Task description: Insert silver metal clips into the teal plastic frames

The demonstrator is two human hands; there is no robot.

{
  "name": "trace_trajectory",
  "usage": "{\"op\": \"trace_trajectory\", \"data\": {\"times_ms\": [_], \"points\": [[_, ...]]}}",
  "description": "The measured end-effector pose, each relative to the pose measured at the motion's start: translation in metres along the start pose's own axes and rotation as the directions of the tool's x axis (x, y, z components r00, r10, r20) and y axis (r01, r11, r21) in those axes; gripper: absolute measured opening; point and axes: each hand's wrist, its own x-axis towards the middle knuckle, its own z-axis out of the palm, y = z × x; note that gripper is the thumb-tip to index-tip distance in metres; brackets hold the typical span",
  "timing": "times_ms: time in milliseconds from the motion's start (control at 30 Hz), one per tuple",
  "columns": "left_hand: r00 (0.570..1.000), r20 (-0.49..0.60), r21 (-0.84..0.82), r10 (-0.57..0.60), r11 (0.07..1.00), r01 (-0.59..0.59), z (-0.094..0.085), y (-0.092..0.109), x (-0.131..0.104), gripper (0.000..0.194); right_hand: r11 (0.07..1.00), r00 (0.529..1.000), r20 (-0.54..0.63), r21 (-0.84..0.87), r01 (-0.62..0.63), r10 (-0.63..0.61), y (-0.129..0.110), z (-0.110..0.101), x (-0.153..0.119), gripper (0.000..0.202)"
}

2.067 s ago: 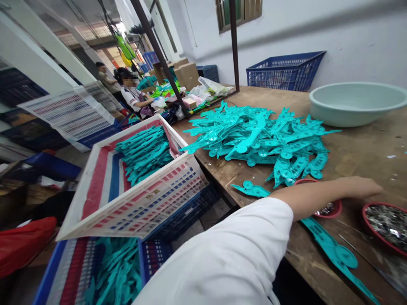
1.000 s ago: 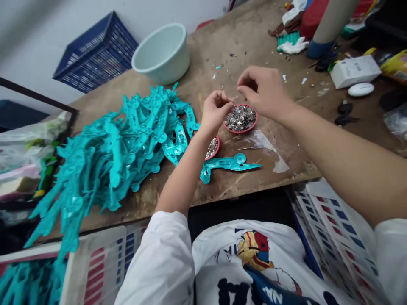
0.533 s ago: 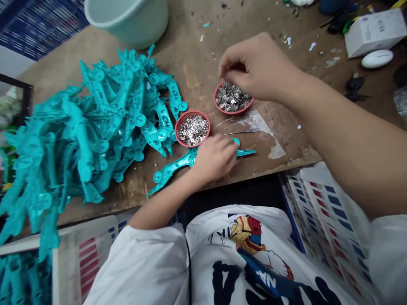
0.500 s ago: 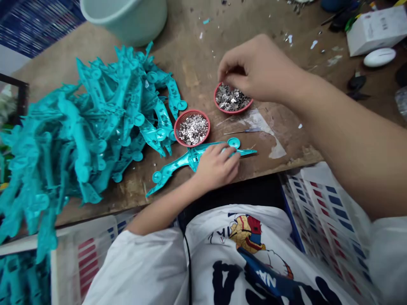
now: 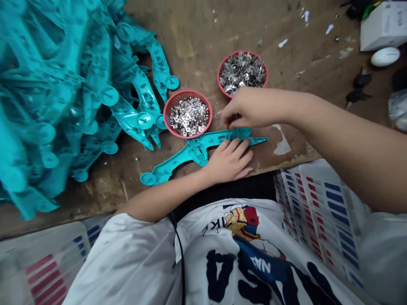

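Note:
A turquoise plastic part (image 5: 199, 150) with long curved arms and round ends lies along the table's front edge. My left hand (image 5: 229, 163) rests over its right half, fingers spread and lying flat. Over the part's upper right edge, my right hand (image 5: 249, 108) is closed in a pinch; whatever its fingertips hold is hidden. A red basket (image 5: 167, 112) of small shiny metal clips (image 5: 190, 116) stands just behind the part. Another red basket (image 5: 219, 80), full of small metal pieces (image 5: 243, 72), sits behind my right hand.
A large heap of similar turquoise parts (image 5: 63, 93) covers the table's left side. At the far right are a white box (image 5: 384, 27), a white oval object (image 5: 385, 56) and dark bits. White plastic crates (image 5: 321, 212) stand below the table edge on both sides.
My right hand has moved from the right-hand basket down towards me, to the turquoise part. My left hand stays on the part, its fingers more spread. The view has shifted closer.

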Motion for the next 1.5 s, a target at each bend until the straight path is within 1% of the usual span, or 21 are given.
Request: {"op": "trace_trajectory", "data": {"times_ms": [67,133,267,367,467,567,667,767,833,867,933,1067,1200,1267,1333,1367,1400,1433,1467,1500], "points": [[0.999,-0.022,-0.016,0.023,1.0,-0.023,0.001,-0.003,-0.001,0.044,0.999,0.999,0.047,0.02,0.026,-0.027,-0.001,0.006,0.003,0.023],[0.999,-0.04,-0.033,0.023,0.999,-0.024,0.001,-0.005,-0.001,0.038,0.998,0.995,0.091,0.04,0.038,-0.041,-0.003,0.011,0.007,0.024],[0.998,-0.049,-0.094,0.041,0.995,-0.045,0.0,-0.01,-0.003,0.031,0.996,0.99,0.126,0.07,0.053,-0.061,-0.005,0.02,0.012,0.025],[0.994,-0.082,-0.098,0.068,0.992,-0.076,-0.002,-0.011,-0.006,0.03,0.995,0.988,0.142,0.082,0.048,-0.06,-0.004,0.022,0.013,0.024],[0.995,-0.087,-0.064,0.055,0.996,-0.06,-0.004,-0.006,-0.005,0.034,0.996,0.985,0.166,0.084,0.027,-0.041,-0.003,0.023,0.013,0.023],[0.995,-0.098,-0.038,0.021,0.999,-0.025,-0.003,-0.001,-0.002,0.036,0.997,0.985,0.168,0.074,0.026,-0.038,-0.001,0.024,0.012,0.022],[0.993,-0.122,-0.075,-0.004,0.997,-0.005,-0.001,0.0,-0.002,0.033,0.996,0.985,0.163,0.078,0.046,-0.059,0.002,0.027,0.011,0.025],[0.991,-0.134,-0.107,0.008,0.994,-0.023,0.002,-0.003,-0.006,0.03,0.991,0.984,0.129,0.078,0.111,-0.121,0.004,0.031,0.011,0.03],[0.986,-0.167,-0.109,0.02,0.993,-0.038,0.002,-0.006,-0.009,0.028,0.984,0.981,0.092,0.068,0.167,-0.173,0.005,0.035,0.011,0.034],[0.982,-0.186,-0.109,0.019,0.993,-0.04,0.002,-0.007,-0.01,0.027,0.981,0.979,0.082,0.061,0.182,-0.186,0.005,0.036,0.012,0.034],[0.975,-0.221,-0.115,0.019,0.992,-0.045,0.001,-0.009,-0.011,0.026,0.984,0.978,0.105,0.049,0.174,-0.178,0.006,0.039,0.013,0.032],[0.964,-0.266,-0.129,0.025,0.99,-0.061,0.001,-0.008,-0.012,0.028,0.992,0.977,0.171,0.031,0.125,-0.128,0.007,0.036,0.012,0.027],[0.946,-0.323,-0.129,0.019,0.99,-0.064,0.003,-0.002,-0.011,0.031,0.991,0.977,0.17,0.042,0.124,-0.129,0.002,0.023,0.008,0.03],[0.936,-0.353,-0.165,-0.019,0.985,-0.043,0.001,-0.001,-0.01,0.034,0.993,0.985,0.133,0.05,0.107,-0.113,-0.003,0.017,0.008,0.033],[0.938,-0.33,-0.265,-0.102,0.964,0.012,-0.008,-0.006,-0.008,0.037,0.996,0.996,0.053,0.04,0.075,-0.077,-0.007,0.014,0.008,0.035],[0.942,-0.282,-0.319,-0.181,0.944,0.086,-0.016,-0.013,-0.007,0.039,0.998,0.998,0.016,0.033,0.057,-0.057,-0.008,0.013,0.009,0.035],[0.933,-0.212,-0.347,-0.289,0.915,0.204,-0.026,-0.022,-0.007,0.041,0.999,0.999,-0.01,0.031,0.041,-0.041,-0.008,0.013,0.009,0.035],[0.895,-0.141,-0.338,-0.424,0.87,0.359,-0.037,-0.034,-0.007,0.043,0.999,0.999,-0.026,0.033,0.033,-0.032,-0.006,0.013,0.009,0.035],[0.817,-0.078,-0.284,-0.571,0.799,0.531,-0.049,-0.048,-0.008,0.044,0.999,0.999,-0.03,0.038,0.032,-0.031,-0.005,0.014,0.01,0.035],[0.71,-0.048,-0.204,-0.702,0.703,0.681,-0.061,-0.062,-0.011,0.046,0.998,0.999,-0.029,0.042,0.037,-0.036,-0.003,0.015,0.01,0.035]]}}
